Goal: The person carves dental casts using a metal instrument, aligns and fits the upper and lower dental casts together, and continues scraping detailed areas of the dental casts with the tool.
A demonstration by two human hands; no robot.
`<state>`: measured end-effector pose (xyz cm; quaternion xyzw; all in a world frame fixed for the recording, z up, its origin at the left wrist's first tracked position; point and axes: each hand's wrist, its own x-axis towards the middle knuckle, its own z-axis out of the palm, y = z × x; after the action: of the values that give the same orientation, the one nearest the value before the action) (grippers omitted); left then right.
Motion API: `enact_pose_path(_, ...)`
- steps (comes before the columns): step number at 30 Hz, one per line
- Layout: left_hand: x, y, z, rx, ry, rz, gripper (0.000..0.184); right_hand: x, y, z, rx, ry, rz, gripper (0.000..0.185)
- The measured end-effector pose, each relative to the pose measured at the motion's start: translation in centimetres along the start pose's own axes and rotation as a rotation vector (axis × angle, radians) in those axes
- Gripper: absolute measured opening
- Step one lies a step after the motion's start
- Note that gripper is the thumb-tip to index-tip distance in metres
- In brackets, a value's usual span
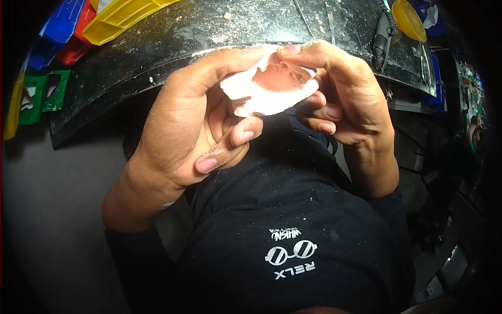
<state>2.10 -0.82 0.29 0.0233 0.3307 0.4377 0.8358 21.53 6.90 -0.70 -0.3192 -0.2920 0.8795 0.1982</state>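
Held up between both hands is a pale pink-white dental cast (277, 86), with a hollow, curved inner side and a scalloped edge. Strong light washes out part of its surface. My left hand (185, 115) grips its left side, index finger along the top and the lower fingers curled beneath. On the other side, my right hand (355, 89) pinches the cast, one digit over the top edge and the other fingers bent below. White dust marks the fingers. The cast is just in front of the edge of a dark bench (204, 31).
Blue (61, 21), red (78, 44) and yellow (123, 18) bins stand at the upper left, with a green bin (55, 91) below. A black rotary handpiece (381, 36) with a coiled cord lies right, beside a yellow bowl (409, 20). White debris speckles the bench.
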Motion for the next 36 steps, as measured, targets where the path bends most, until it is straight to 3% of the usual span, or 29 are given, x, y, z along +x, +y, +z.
enact_pose_path(3,-0.4,0.2,1.1,-0.103,0.068,-0.057,0.046,-0.1,-0.2,0.2,0.043,0.082,0.027,0.025)
enact_pose_path(6,-0.6,0.3,1.3,-0.029,0.050,-0.089,0.051,-0.2,-0.4,-0.3,0.138,-0.013,0.115,0.027)
enact_pose_path(8,-0.5,0.0,0.9,-0.030,-0.091,-0.044,0.054,-0.4,-0.7,0.3,0.193,0.050,0.150,0.031)
enact_pose_path(12,-0.3,-0.3,0.6,0.023,-0.129,0.016,0.057,-0.2,-0.8,-0.1,0.260,-0.019,0.205,0.039)
enact_pose_path(16,0.3,-0.6,-1.4,-0.037,-0.363,0.011,0.074,0.0,-0.3,-1.0,0.299,-0.187,0.230,0.042)
enact_pose_path(18,0.7,-0.6,-2.3,0.054,-0.395,0.038,0.087,-0.3,0.1,-0.9,0.266,-0.135,0.090,0.041)
enact_pose_path(21,1.1,-1.4,-2.7,0.127,-0.283,0.102,0.099,-0.2,0.6,-1.0,-0.196,-0.191,-0.091,0.035)
enact_pose_path(23,1.7,-2.8,-3.7,0.042,-0.340,0.134,0.091,-0.3,1.7,-0.4,-0.404,-0.056,-0.170,0.035)
enact_pose_path(26,2.3,-4.1,-4.5,-0.098,-0.411,0.116,0.081,-0.9,1.3,0.1,-0.632,-0.009,-0.117,0.043)
enact_pose_path(28,2.4,-4.4,-4.5,-0.269,-0.424,0.096,0.079,-1.0,1.9,0.2,-1.035,0.237,-0.368,0.033)
enact_pose_path(31,2.4,-4.5,-4.2,-0.247,-0.439,0.217,0.075,-0.5,1.5,-0.5,-1.353,0.275,-0.626,0.027)
enact_pose_path(33,2.1,-4.3,-3.2,-0.189,-0.413,0.261,0.072,-0.2,1.4,-1.1,-1.387,0.206,-0.774,0.028)
enact_pose_path(36,1.2,-4.3,-2.0,-0.034,-0.272,0.355,0.066,-0.6,1.2,-1.2,-1.246,0.091,-0.760,0.036)
